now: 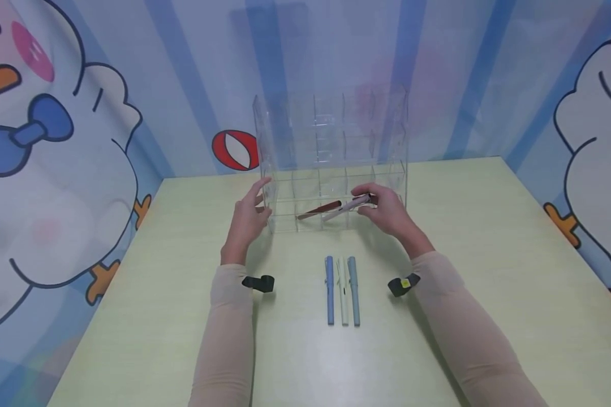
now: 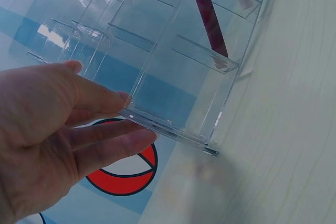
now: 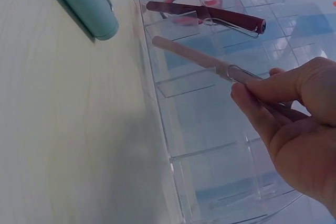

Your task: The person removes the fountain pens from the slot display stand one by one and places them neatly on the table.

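A clear acrylic organizer (image 1: 331,169) with rows of compartments stands on the table. My left hand (image 1: 248,217) holds its left side wall, with thumb and fingers on either side of the edge in the left wrist view. My right hand (image 1: 387,212) pinches a pale pink pen (image 3: 189,54) near its clip end. That pen slants, its other end inside a front bottom compartment. A dark red pen (image 1: 319,210) leans in the compartment to its left, untouched by either hand. The right hand's other fingers are partly hidden behind the pen.
In front of the organizer a blue pen (image 1: 330,291), a pale green-white pen (image 1: 343,294) and a teal pen (image 1: 353,291) lie side by side on the table (image 1: 147,316). A printed cloth backdrop (image 1: 183,85) rises right behind the organizer.
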`<act>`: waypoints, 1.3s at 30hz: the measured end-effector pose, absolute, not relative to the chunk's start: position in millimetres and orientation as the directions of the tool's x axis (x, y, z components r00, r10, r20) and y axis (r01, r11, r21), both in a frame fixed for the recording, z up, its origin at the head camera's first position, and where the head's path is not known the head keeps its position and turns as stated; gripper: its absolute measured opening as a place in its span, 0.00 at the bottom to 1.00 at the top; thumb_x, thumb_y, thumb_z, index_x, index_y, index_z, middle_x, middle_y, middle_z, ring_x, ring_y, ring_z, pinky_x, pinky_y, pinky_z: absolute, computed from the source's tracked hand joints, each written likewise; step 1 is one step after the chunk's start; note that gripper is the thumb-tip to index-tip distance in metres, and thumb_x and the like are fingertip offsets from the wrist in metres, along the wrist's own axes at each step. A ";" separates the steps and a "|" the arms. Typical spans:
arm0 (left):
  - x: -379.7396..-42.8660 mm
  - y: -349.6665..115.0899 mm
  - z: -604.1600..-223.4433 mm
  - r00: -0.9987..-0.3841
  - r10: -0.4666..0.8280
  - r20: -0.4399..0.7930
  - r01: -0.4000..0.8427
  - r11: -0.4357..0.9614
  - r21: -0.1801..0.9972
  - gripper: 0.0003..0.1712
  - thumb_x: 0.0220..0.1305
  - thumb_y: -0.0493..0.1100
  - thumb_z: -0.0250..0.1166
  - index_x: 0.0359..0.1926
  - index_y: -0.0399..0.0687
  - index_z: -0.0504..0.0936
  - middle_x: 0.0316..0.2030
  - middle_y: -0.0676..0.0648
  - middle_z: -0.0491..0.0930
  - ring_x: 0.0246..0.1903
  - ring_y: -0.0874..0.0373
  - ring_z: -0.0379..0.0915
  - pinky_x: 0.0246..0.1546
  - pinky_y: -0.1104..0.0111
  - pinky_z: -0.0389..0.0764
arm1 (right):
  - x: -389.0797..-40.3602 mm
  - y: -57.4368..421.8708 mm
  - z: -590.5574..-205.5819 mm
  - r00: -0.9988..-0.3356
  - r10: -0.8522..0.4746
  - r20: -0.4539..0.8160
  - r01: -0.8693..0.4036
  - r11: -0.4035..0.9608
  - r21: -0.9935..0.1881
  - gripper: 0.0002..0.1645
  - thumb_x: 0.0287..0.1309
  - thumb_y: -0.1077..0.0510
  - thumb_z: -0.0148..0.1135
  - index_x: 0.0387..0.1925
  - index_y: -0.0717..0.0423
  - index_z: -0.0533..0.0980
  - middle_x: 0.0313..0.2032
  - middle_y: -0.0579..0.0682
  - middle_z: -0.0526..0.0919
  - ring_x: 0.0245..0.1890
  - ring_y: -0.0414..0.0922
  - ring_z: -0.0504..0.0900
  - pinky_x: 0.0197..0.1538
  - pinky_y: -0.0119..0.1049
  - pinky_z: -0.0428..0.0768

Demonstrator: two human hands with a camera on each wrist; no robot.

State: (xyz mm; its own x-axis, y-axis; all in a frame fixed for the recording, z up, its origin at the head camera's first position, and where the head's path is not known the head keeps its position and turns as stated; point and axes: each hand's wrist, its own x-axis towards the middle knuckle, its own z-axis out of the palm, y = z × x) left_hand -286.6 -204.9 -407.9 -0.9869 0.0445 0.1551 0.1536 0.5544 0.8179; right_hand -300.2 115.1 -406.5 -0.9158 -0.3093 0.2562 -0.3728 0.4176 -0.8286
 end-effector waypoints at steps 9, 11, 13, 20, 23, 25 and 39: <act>-286.6 -203.3 -408.0 -0.984 0.044 0.174 0.168 0.569 0.805 0.43 0.67 0.27 0.60 0.76 0.64 0.60 0.70 0.36 0.66 0.59 0.38 0.74 0.53 0.53 0.81 | -302.4 109.2 -410.0 -0.929 -0.338 0.153 -0.286 0.393 -0.874 0.20 0.63 0.77 0.54 0.56 0.70 0.75 0.51 0.66 0.80 0.52 0.62 0.81 0.46 0.43 0.85; -286.7 -203.1 -408.1 -0.984 0.043 0.175 0.168 0.574 0.802 0.43 0.67 0.27 0.60 0.76 0.65 0.60 0.70 0.36 0.65 0.59 0.38 0.74 0.53 0.53 0.81 | -303.2 108.9 -411.2 -0.930 -0.341 0.141 -0.270 0.368 -0.890 0.20 0.64 0.78 0.51 0.57 0.71 0.74 0.52 0.67 0.78 0.53 0.64 0.80 0.44 0.40 0.86; -286.9 -203.0 -408.3 -0.983 0.042 0.177 0.169 0.577 0.799 0.44 0.67 0.27 0.61 0.76 0.66 0.60 0.70 0.37 0.65 0.59 0.38 0.74 0.53 0.53 0.80 | -303.5 108.6 -412.0 -0.931 -0.341 0.134 -0.258 0.352 -0.900 0.20 0.65 0.77 0.49 0.57 0.72 0.74 0.52 0.67 0.78 0.53 0.65 0.80 0.43 0.39 0.86; -286.2 -203.4 -409.5 -0.983 0.042 0.180 0.170 0.582 0.796 0.44 0.67 0.27 0.61 0.76 0.66 0.60 0.71 0.37 0.65 0.60 0.38 0.74 0.53 0.54 0.81 | -302.5 108.8 -412.7 -0.934 -0.331 0.134 -0.247 0.326 -0.912 0.18 0.68 0.75 0.51 0.57 0.70 0.74 0.51 0.65 0.78 0.52 0.64 0.80 0.43 0.45 0.86; -285.9 -203.4 -409.6 -0.983 0.043 0.176 0.168 0.582 0.796 0.44 0.67 0.27 0.61 0.76 0.65 0.59 0.71 0.37 0.65 0.60 0.39 0.74 0.53 0.54 0.81 | -302.2 109.8 -413.6 -0.936 -0.319 0.146 -0.248 0.309 -0.918 0.18 0.68 0.73 0.53 0.58 0.69 0.73 0.51 0.65 0.78 0.53 0.64 0.80 0.43 0.44 0.86; -286.2 -203.6 -409.6 -0.983 0.044 0.177 0.169 0.581 0.796 0.44 0.67 0.27 0.61 0.76 0.65 0.59 0.71 0.37 0.65 0.60 0.39 0.74 0.53 0.54 0.80 | -302.1 110.6 -413.8 -0.938 -0.309 0.156 -0.251 0.294 -0.922 0.19 0.69 0.73 0.53 0.60 0.68 0.72 0.52 0.65 0.77 0.53 0.64 0.80 0.43 0.42 0.86; -287.5 -205.4 -407.3 -0.984 0.047 0.172 0.169 0.565 0.808 0.43 0.67 0.27 0.61 0.76 0.62 0.60 0.70 0.36 0.65 0.59 0.38 0.74 0.53 0.53 0.80 | -297.5 119.2 -399.2 -0.952 -0.216 0.218 -0.259 0.189 -0.947 0.26 0.71 0.64 0.57 0.66 0.67 0.65 0.53 0.67 0.77 0.53 0.60 0.81 0.44 0.37 0.85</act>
